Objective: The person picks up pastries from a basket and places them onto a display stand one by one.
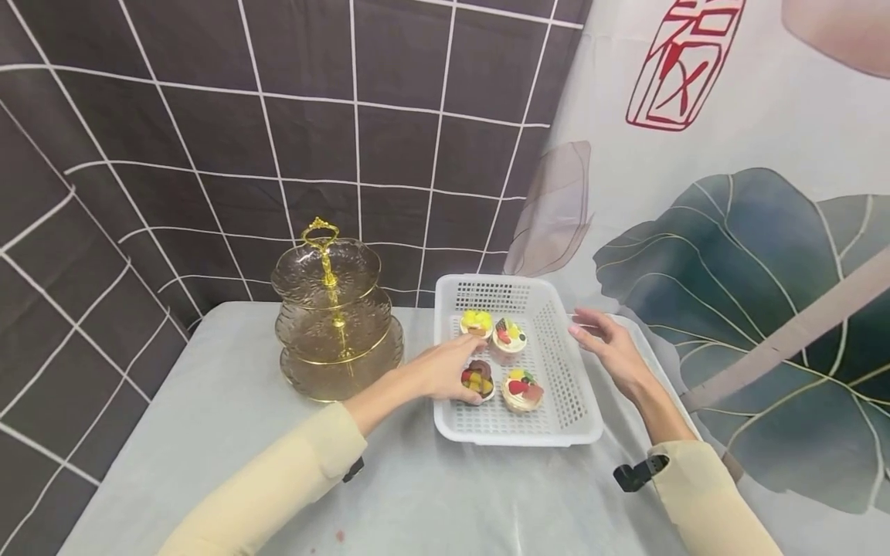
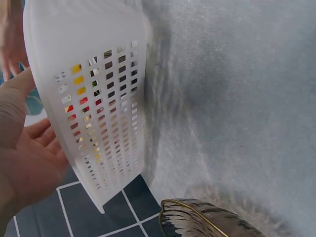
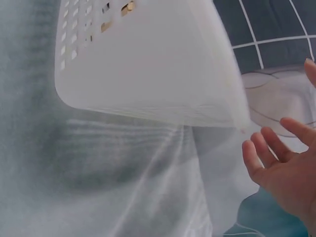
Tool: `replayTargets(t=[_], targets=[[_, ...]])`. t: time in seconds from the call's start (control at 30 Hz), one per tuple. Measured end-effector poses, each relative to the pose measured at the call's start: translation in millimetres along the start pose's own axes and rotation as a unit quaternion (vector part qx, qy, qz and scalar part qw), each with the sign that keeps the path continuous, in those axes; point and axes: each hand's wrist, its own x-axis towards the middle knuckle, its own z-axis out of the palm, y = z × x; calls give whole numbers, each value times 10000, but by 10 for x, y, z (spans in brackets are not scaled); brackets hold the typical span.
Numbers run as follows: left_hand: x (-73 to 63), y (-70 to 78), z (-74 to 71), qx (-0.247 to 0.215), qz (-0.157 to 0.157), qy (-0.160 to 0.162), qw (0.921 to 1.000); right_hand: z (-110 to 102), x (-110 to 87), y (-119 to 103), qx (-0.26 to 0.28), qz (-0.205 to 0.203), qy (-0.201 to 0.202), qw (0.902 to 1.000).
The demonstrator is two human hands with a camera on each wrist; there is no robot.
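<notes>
A white perforated plastic basket (image 1: 559,371) holds several fruit-topped cupcakes. My left hand (image 1: 445,372) reaches over its left rim, thumb and fingers spread on either side of a cupcake with a dark ring and orange fruit (image 1: 477,378). The thumb overlaps that cupcake's near edge. Close by are a yellow-topped cupcake (image 1: 476,321), a berry-topped one (image 1: 510,337) and one with red fruit (image 1: 522,391). In the left wrist view, the basket wall partly hides the cupcakes. Beside the right rim, my right hand (image 1: 615,351) has its fingers extended and holds nothing.
A three-tier glass stand (image 1: 334,340) with gold rims and a gold ring handle stands left of the basket. Both sit on a table with a pale grey cover (image 1: 229,432). Behind hang a dark gridded cloth (image 1: 396,147) and a white leaf-printed one (image 1: 730,255).
</notes>
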Motion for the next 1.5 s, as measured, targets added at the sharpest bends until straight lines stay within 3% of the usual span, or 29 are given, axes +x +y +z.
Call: replayTargets(t=[0.27,0.47,0.77,1.0,1.5], targets=[[71,30,37,163,-63,-121,9998,-1,66,136,759,866,-75,9933],[121,42,44,208,-192,-221,9994,-14,78,197,1270,1211,-136,9844],[144,35,41,463,-106,-299,9984,9,68,240,1411,1339,-214,9807],[133,62,61,715,-199,-407,9964,16,80,227,1483,1697,-232,9740],[152,67,176,1641,-258,-405,9853,49,74,225,1659,1836,-171,9687]])
